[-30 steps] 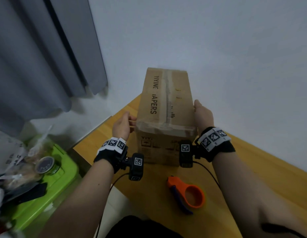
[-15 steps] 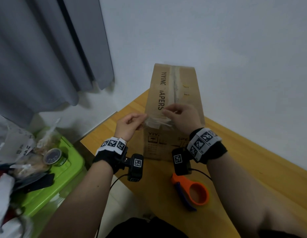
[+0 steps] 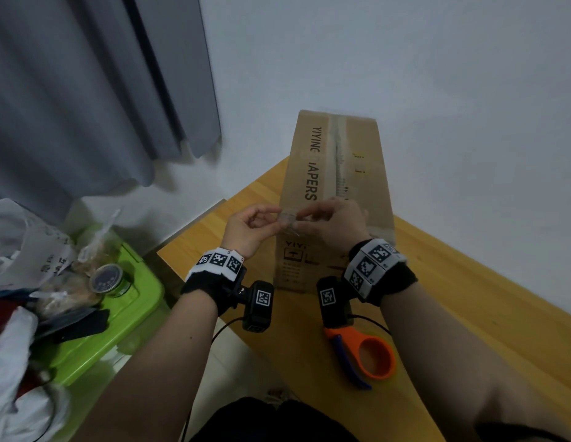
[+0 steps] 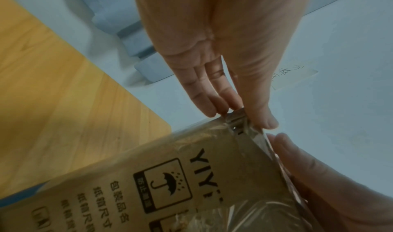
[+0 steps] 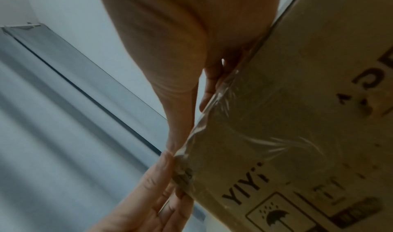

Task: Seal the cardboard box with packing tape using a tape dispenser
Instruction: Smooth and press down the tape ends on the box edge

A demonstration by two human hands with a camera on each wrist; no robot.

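A tall cardboard box (image 3: 338, 173) stands on the wooden table (image 3: 469, 314), with clear tape along its top seam and over its near edge. At the box's near left top corner, both hands meet on a loose, crumpled end of clear tape (image 3: 289, 220). My left hand (image 3: 277, 218) pinches that tape end (image 4: 236, 119) between thumb and fingers. My right hand (image 3: 303, 218) pinches the same strip (image 5: 204, 118) beside it, along the box (image 5: 297, 134) edge. The orange tape dispenser (image 3: 370, 355) lies on the table near me, under my right wrist, and nothing touches it.
A green plastic bin (image 3: 95, 330) piled with bags and a small jar (image 3: 107, 279) sits on the floor at the left. Grey curtains (image 3: 86, 90) hang behind it. A white wall runs close behind the box. The table's left edge lies just under my left wrist.
A second ago both hands pressed flat against the box's sides. They have come together at the near left top corner and taken hold of the loose tape end.
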